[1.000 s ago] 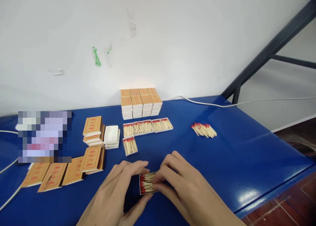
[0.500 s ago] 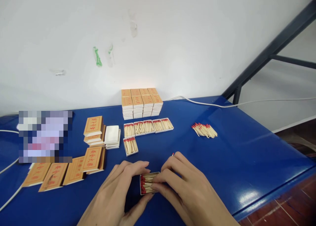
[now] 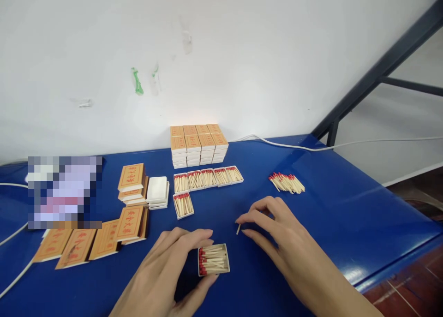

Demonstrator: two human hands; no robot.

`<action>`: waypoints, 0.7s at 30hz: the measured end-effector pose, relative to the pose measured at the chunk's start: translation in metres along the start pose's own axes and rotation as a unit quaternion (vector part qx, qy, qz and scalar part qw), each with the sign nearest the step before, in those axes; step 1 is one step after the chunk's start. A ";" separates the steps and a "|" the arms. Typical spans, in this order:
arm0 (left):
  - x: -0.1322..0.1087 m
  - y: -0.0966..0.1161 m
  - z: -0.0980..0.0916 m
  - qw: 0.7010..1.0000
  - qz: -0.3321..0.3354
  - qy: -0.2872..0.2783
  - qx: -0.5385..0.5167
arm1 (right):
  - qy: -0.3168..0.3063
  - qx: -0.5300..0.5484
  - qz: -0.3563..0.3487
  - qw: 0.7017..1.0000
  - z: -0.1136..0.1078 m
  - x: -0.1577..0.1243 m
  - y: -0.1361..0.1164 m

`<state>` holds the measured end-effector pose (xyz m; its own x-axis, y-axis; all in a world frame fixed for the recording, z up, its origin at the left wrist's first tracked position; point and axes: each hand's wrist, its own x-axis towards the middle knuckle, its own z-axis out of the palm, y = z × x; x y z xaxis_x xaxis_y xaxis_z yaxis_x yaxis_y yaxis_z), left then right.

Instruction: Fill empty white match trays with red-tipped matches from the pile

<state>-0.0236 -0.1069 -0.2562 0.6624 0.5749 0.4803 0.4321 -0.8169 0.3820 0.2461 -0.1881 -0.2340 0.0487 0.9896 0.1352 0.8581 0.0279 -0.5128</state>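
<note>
The right hand (image 3: 282, 234) has moved off the tray (image 3: 227, 261) to a single match (image 3: 238, 229) (pinched or not, one cannot tell); the left hand (image 3: 161, 268) clasps that white-rimmed tray of red-headed matches (image 3: 213, 258) on the blue table (image 3: 251, 280).

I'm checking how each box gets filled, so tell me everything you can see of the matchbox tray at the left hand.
The tray is a shallow, open, white rectangular box, apparently thin card, without its sleeve. It holds many pale wooden matches lying lengthwise, some slightly askew, their red heads towards the left hand. It sits open side up on the blue table, the left thumb at its near edge and fingers by its far left corner. Its underside is hidden.
</note>
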 end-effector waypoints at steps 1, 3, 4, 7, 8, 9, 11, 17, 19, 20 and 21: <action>0.000 0.000 -0.001 1.000 -0.003 0.002 -0.009 | -0.006 -0.002 0.000 1.000 0.000 0.000 0.000; 0.000 0.001 -0.002 1.000 -0.009 0.000 -0.028 | -0.009 0.000 -0.001 1.000 0.000 0.000 0.000; 0.000 0.001 -0.002 0.999 -0.008 -0.006 -0.034 | -0.008 0.003 -0.002 1.000 0.000 0.000 0.000; 0.001 0.001 -0.002 0.999 0.002 -0.012 -0.041 | 0.005 0.019 0.003 1.000 0.000 -0.002 -0.002; 0.002 0.001 -0.002 0.999 0.004 -0.008 -0.043 | 0.013 0.027 0.007 1.000 0.000 -0.002 -0.003; 0.002 0.001 -0.001 0.999 0.004 -0.005 -0.046 | 0.026 0.037 0.010 0.999 0.000 -0.003 -0.004; 0.004 0.001 -0.002 0.998 0.013 -0.014 -0.054 | 0.054 0.059 0.010 0.997 0.000 -0.004 -0.009; 0.010 0.002 -0.005 0.996 0.046 -0.045 -0.057 | 0.030 0.166 0.005 0.986 0.002 -0.008 -0.031; 0.011 0.003 -0.006 0.996 0.037 -0.044 -0.066 | 0.032 0.217 0.007 0.976 0.006 -0.009 -0.037; 0.010 0.003 -0.006 0.996 0.032 -0.042 -0.072 | 0.032 0.237 0.012 0.971 0.009 -0.010 -0.039; 0.009 0.003 -0.006 0.996 0.026 -0.039 -0.076 | 0.031 0.253 0.015 0.967 0.012 -0.011 -0.041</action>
<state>-0.0198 -0.1035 -0.2462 0.7295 0.5220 0.4420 0.3024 -0.8257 0.4761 0.2043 -0.1984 -0.2244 0.1138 0.9811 0.1562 0.4959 0.0801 -0.8647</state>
